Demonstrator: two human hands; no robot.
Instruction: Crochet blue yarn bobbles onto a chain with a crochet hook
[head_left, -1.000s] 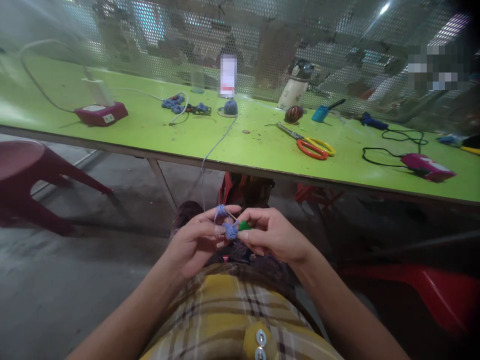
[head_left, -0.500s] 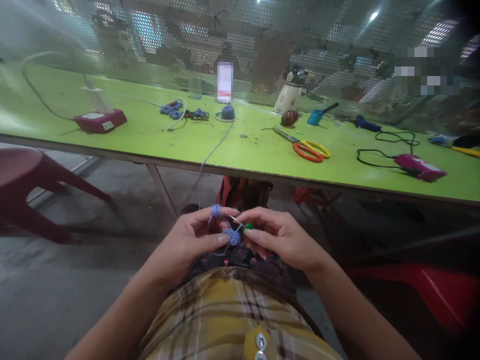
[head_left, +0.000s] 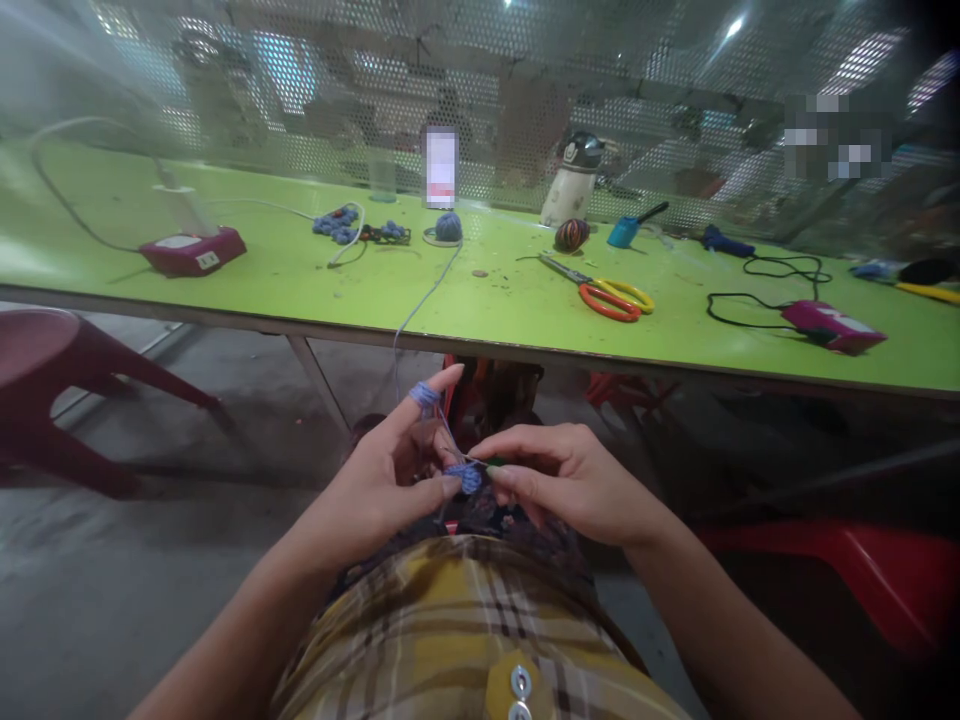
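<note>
evidently, from the head view, the work is held up off the bench (head_left: 322,300), just in front of its front edge; the left hand (head_left: 379,485) pinches a small blue yarn piece (head_left: 471,481) between thumb and fingers, its index finger (head_left: 446,378) raised with yarn wound round it; the right hand (head_left: 574,490) has thumb and fingers closed on the green grip of a thin hook (head_left: 495,464), the shaft pointing left at the top of the piece; whether the tip sits inside a loop is too small to tell; a blue strand (head_left: 418,303) runs from a blue yarn ball (head_left: 448,227), set toward the bench's back edge, over the front edge and down behind the left hand; scissors (head_left: 611,299) lie right of the ball, nearer the front edge, well apart from the strand.

judging by this, the step in hand is a stitch being worked, with the hook meeting yarn from the raised finger; the next move would call for even tension from that finger, a firm pinch close to the stitch, and a small turn of the right hand, so that the hook catches the yarn; too slack a strand could slip off.
</note>
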